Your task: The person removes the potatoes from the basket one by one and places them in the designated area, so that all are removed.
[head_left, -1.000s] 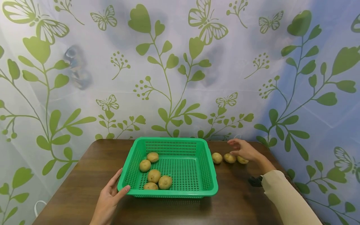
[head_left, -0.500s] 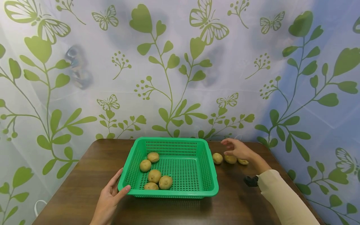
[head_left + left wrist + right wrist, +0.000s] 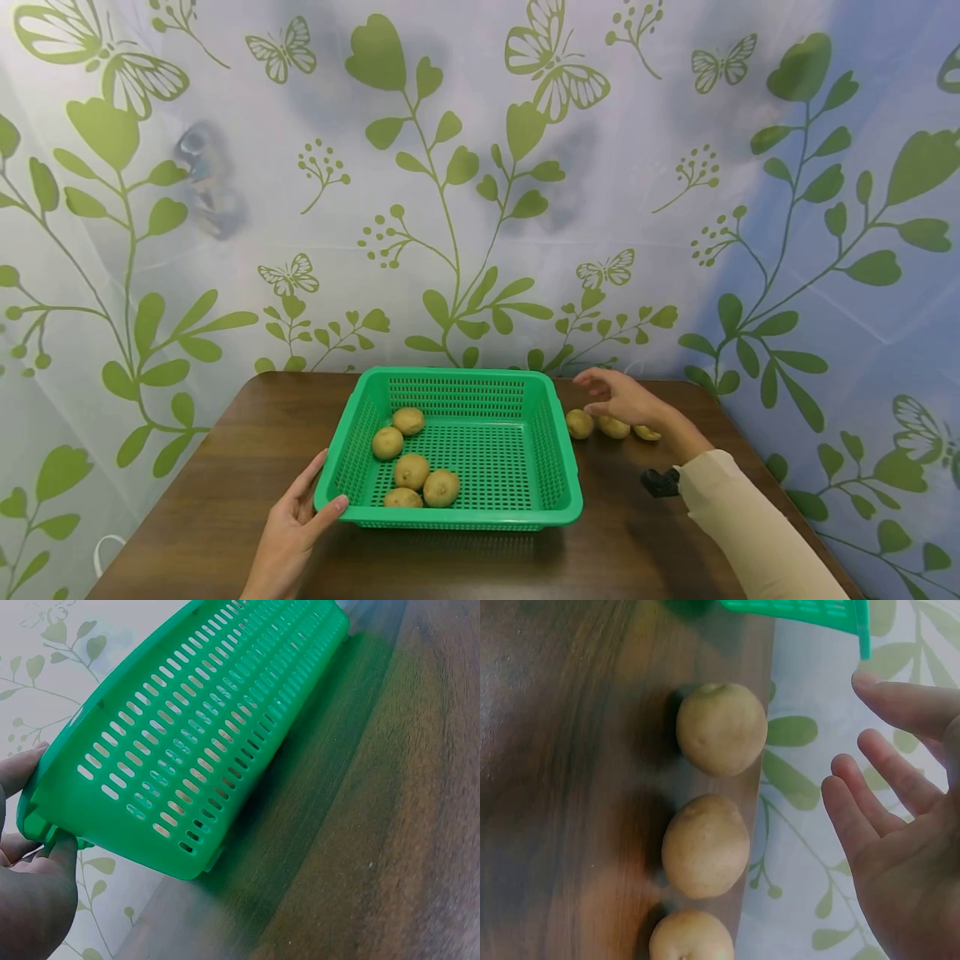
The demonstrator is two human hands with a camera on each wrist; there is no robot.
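Observation:
My left hand grips the near left corner of a green plastic basket, thumb over the rim and fingers under it. In the left wrist view the basket's slotted side stands tilted across the picture. Several potatoes lie in its left half. To the right of the basket, three more potatoes sit in a row on the table: the nearest to it, a middle one and a far right one. Over this row hovers my right hand, its fingers spread and holding nothing.
The brown wooden table ends at a back edge close behind the basket and the potato row. Behind it hangs a pale curtain with green leaves and butterflies. A black object sits at the right wrist by the sleeve.
My right hand has moved left along the row, from above the middle and right potatoes to above the one nearest the basket. The left hand and basket have stayed in place.

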